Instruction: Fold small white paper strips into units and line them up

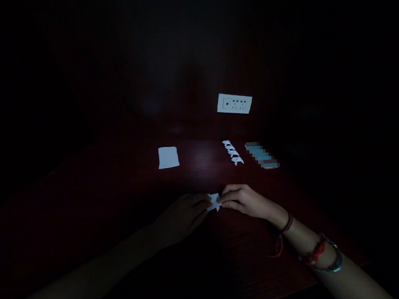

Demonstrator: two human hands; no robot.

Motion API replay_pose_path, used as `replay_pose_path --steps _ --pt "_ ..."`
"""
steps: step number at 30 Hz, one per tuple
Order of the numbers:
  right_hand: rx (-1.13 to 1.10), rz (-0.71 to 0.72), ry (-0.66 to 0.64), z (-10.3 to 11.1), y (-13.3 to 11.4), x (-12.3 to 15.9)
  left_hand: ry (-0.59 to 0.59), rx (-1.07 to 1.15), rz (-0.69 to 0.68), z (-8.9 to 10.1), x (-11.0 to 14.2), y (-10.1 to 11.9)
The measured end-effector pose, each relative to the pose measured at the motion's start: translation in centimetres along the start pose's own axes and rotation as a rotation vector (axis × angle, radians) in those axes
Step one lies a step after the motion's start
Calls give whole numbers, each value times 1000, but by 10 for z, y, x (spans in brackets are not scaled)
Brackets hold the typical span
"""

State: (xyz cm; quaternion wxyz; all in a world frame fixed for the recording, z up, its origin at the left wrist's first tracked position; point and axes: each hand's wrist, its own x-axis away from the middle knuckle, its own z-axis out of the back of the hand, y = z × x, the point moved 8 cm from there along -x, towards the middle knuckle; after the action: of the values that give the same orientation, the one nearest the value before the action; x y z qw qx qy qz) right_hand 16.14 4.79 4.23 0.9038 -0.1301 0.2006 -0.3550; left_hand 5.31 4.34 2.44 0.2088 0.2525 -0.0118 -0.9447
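Observation:
A small piece of folded white paper [214, 202] lies on the dark reddish table [201, 172], with a pointed flap sticking out toward me. My left hand [188, 212] holds its left edge, fingers closed on the paper, a ring on one finger. From the other side, my right hand [245, 201] pinches the right edge between thumb and fingers. Fingertips cover both ends of the paper. Beyond my hands sits a square white paper stack [168, 157]. Farther right is a row of folded white paper pieces [232, 152], overlapping one another.
A phone [262, 155] with a blurred screen lies at the right, beside the folded row. On the wall behind the table is a white socket panel [234, 103]. The surroundings are very dark. Bracelets [319, 252] circle my right forearm, one with a dangling cord.

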Motion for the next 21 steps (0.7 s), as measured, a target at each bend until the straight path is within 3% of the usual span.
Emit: replay_pose_path --steps 12,21 --pt "83 103 -118 -5 -10 -12 -1 31 -14 1 1 -1" --pt "63 142 -85 -5 4 -7 -11 124 17 -5 -2 -12"
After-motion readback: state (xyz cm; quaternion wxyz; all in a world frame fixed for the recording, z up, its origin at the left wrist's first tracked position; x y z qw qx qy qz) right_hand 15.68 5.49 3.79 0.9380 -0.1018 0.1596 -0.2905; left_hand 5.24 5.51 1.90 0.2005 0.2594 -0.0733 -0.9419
